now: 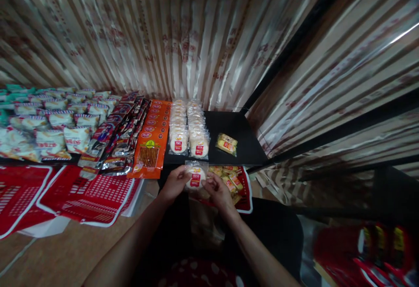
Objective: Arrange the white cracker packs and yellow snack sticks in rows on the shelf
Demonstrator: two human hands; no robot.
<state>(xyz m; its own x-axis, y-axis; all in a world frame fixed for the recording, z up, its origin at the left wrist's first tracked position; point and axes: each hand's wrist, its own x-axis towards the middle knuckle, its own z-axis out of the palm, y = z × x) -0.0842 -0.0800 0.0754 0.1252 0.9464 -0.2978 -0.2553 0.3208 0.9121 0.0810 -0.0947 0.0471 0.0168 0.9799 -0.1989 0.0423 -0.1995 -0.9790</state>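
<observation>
Both my hands hold one clear-wrapped round white bun packet (195, 176) with a red label, just below the shelf's front edge. My left hand (175, 183) grips its left side and my right hand (218, 189) pinches its right side. Straight ahead on the black shelf (242, 141) lie two rows of the same bun packets (188, 130), running back toward the wall. A small yellow snack packet (226, 144) lies alone to their right.
Left of the buns lie orange packets (151, 143), dark foil packets (116, 134) and white snack bags (55, 121). A red basket (246, 191) with yellow packets sits under the shelf. Red printed bags (88, 191) lie at lower left. Corrugated metal walls close in behind and right.
</observation>
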